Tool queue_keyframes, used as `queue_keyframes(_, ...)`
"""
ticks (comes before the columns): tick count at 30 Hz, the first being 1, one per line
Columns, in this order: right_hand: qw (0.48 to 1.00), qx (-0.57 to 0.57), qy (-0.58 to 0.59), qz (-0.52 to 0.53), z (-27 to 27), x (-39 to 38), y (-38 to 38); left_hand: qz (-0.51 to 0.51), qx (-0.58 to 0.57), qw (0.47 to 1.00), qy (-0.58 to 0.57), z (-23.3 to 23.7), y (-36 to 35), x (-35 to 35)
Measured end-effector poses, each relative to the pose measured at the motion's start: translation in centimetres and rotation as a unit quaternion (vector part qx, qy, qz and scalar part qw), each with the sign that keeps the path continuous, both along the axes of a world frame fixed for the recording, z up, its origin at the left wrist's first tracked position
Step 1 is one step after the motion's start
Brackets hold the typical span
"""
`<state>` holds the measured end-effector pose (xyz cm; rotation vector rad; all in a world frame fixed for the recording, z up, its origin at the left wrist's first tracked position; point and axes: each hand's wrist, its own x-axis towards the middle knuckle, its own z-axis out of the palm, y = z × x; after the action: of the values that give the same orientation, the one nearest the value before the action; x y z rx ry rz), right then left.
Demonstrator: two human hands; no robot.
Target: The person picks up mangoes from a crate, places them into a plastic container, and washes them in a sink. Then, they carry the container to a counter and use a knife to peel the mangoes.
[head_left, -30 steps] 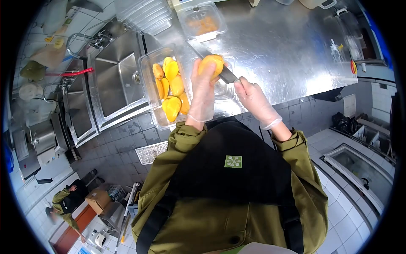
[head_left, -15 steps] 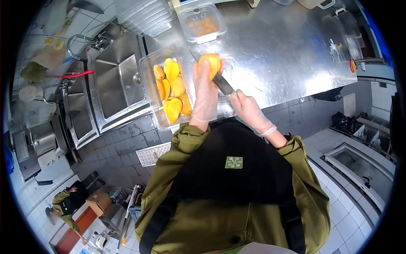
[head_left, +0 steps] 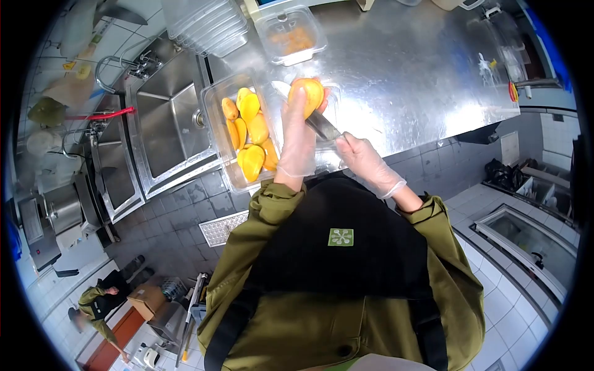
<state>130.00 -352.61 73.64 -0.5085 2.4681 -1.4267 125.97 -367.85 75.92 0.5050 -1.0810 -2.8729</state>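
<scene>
My left hand, in a clear glove, holds up a yellow-orange mango. A knife has its handle in my gloved right hand; its blade passes under or against the mango, and the tip shows on the far left side. Just left of my left hand, a clear container holds several yellow mango pieces. Behind my hands, part of another clear tray shows on the counter, mostly hidden by them.
A lidded container with orange pieces and stacked clear containers stand at the back of the steel counter. Sinks lie to the left. Another person is at lower left, far from my hands.
The knife blade has turned, so its face looks brighter, and more of its tip shows beyond the mango. The view has shifted slightly. Both hands keep their hold.
</scene>
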Motion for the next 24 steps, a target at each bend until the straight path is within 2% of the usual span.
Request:
queue_keyframes(4,0.998,0.034,0.044,-0.018,-0.1,-1.0,-1.1,0.002,0.018,1.000,-0.013,0.0,1.1,0.4)
queue_keyframes(7,0.999,0.022,0.008,-0.021,-0.9,-0.8,-1.4,-0.015,-0.001,1.000,-0.013,-0.5,0.9,0.3)
queue_keyframes(10,0.999,-0.004,0.029,-0.024,-1.8,-0.7,-1.6,-0.012,0.011,1.000,-0.005,-0.9,0.7,0.3)
queue_keyframes(13,0.998,-0.039,-0.042,-0.024,-3.2,-1.5,-1.5,-0.040,0.027,0.999,0.014,-1.3,0.3,-0.1)
queue_keyframes(14,0.985,-0.051,-0.161,-0.034,-1.5,-2.0,-1.8,-0.050,0.051,0.997,0.013,-1.5,0.1,-0.3)
queue_keyframes(16,0.917,-0.065,-0.391,-0.047,2.4,-3.1,-1.8,-0.065,0.096,0.993,0.011,-2.1,-0.1,-0.6)
queue_keyframes(19,0.865,-0.118,-0.487,0.018,3.2,-3.3,-0.9,-0.098,0.236,0.966,-0.026,-0.9,-0.9,-0.2)
queue_keyframes(23,0.813,-0.223,-0.530,0.092,2.3,-2.8,0.3,-0.111,0.365,0.924,-0.041,-1.0,-2.0,0.8)
queue_keyframes(24,0.808,-0.237,-0.533,0.080,2.5,-2.6,0.2,-0.098,0.354,0.928,-0.061,-0.7,-2.0,0.9)
